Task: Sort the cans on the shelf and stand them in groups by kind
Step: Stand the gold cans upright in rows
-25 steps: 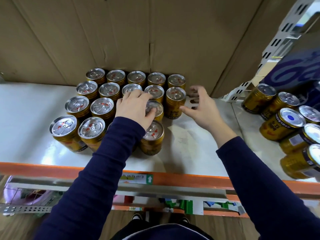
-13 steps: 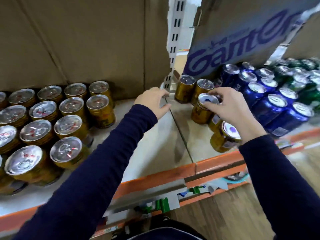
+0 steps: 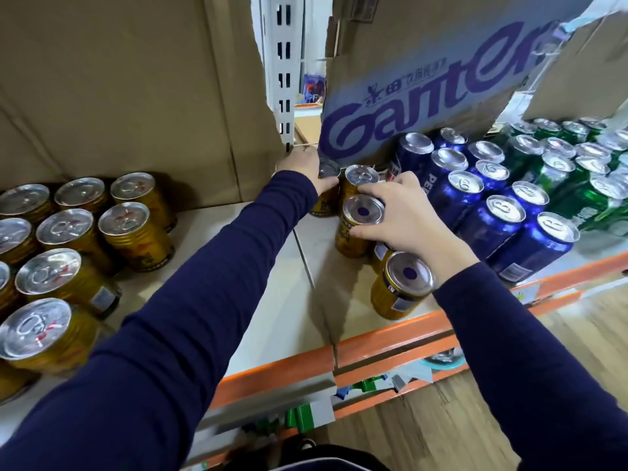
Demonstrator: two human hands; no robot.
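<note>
two hands busy, left hand [image 3: 306, 166] grips rear gold can [image 3: 328, 172], right hand [image 3: 406, 215] grips blue-dot gold can [image 3: 362, 212]

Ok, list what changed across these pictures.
Both arms swung right, off the gold cans on the left shelf board. The right grip took hold of a blue-dot gold can; the left grip reached a rear gold can, hold too blurred to tell. The left group, blue cans and green cans stayed put.
</note>
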